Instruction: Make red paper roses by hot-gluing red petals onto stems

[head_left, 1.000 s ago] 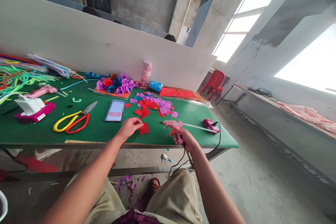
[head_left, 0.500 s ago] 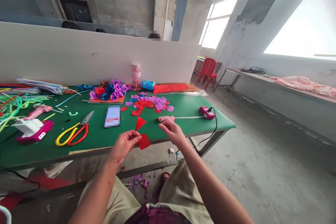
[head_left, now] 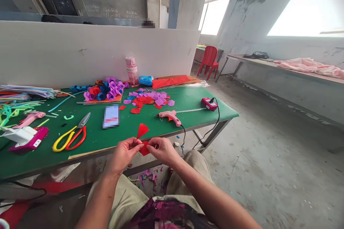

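Just off the front edge of the green table (head_left: pixel 185 114), my left hand (head_left: pixel 126 153) pinches red paper petals (head_left: pixel 142 130). One petal fans out above the fingers and another piece shows below, between the two hands. My right hand (head_left: pixel 162 150) is closed on the edge of that lower red petal. Beyond my right hand a pink glue gun (head_left: pixel 172 116) lies on the tabletop, its nozzle pointing left. Behind the hands, loose red and purple petals (head_left: pixel 154 98) are scattered in a pile.
Scissors (head_left: pixel 76 132), a phone (head_left: pixel 110 117) and finished paper flowers (head_left: pixel 109 89) lie left of the petals. A pink bottle (head_left: pixel 131 71) stands by the white partition (head_left: pixel 99 52). A magenta power socket (head_left: pixel 209 103) trails a black cord over the right edge.
My right hand has come from beside the glue gun to the red petal and closed on it. My left hand keeps its pinch. The view has shifted slightly.
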Demonstrator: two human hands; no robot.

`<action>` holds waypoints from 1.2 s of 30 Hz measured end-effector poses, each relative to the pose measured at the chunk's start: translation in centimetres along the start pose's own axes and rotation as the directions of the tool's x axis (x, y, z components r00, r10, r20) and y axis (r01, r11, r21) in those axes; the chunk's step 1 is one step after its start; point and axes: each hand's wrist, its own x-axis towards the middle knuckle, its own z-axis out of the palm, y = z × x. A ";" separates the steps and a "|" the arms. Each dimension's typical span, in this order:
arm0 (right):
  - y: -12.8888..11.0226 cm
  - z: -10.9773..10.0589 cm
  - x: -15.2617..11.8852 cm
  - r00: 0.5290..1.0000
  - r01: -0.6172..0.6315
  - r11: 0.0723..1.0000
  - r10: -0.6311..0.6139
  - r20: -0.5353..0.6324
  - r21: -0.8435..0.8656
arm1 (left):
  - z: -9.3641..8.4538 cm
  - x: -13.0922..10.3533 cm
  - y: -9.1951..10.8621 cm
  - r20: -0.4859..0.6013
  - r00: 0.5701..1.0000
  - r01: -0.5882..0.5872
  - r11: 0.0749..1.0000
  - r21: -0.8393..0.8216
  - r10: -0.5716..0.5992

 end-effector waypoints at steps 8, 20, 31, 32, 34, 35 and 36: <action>0.8 -2.5 1.3 0.968 -0.060 0.928 0.144 -0.205 0.368 | 0.0 -0.6 0.1 -0.100 0.995 -0.029 0.999 -0.026 0.027; -4.8 -8.2 0.5 0.867 0.236 0.866 0.017 -0.498 0.441 | -0.1 -1.3 -1.8 -0.281 0.944 -0.251 0.928 -0.274 0.172; -1.7 -2.0 1.4 0.945 0.114 0.959 -0.023 -0.327 0.260 | -0.4 -1.6 -4.3 -0.409 0.876 -0.348 0.922 -0.172 0.255; -1.6 -1.6 1.4 0.947 0.109 0.961 -0.023 -0.320 0.255 | -0.4 -1.6 -4.4 -0.399 0.879 -0.345 0.925 -0.159 0.259; -1.3 -1.2 1.5 0.952 0.097 0.963 -0.016 -0.306 0.252 | -0.4 -1.7 -4.7 -0.387 0.887 -0.330 0.933 -0.147 0.252; -1.3 -1.0 1.6 0.955 0.088 0.964 -0.010 -0.296 0.252 | -0.3 -1.7 -4.8 -0.382 0.893 -0.314 0.937 -0.151 0.237; -1.3 -0.8 1.6 0.960 0.079 0.964 -0.005 -0.281 0.254 | -0.2 -1.7 -5.0 -0.378 0.900 -0.294 0.941 -0.165 0.214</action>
